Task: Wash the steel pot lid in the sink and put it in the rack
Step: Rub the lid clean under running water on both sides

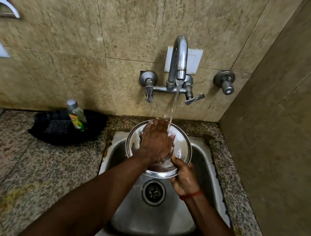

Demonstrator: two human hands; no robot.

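Observation:
The round steel pot lid (183, 145) is held tilted over the steel sink (205, 166), under the running tap (178, 60). My right hand (183, 178) grips the lid's near rim from below. My left hand (156, 142) lies flat on the lid's wet face, fingers spread and pointing toward the wall. Water from the spout lands on the lid next to my left fingertips. No rack is in view.
A black tray (43, 130) on the granite counter left of the sink holds a dish-soap bottle (76, 117) and a dark scrub pad (57, 127). A tiled wall stands behind; a side wall closes in on the right. The drain (153, 191) sits below the lid.

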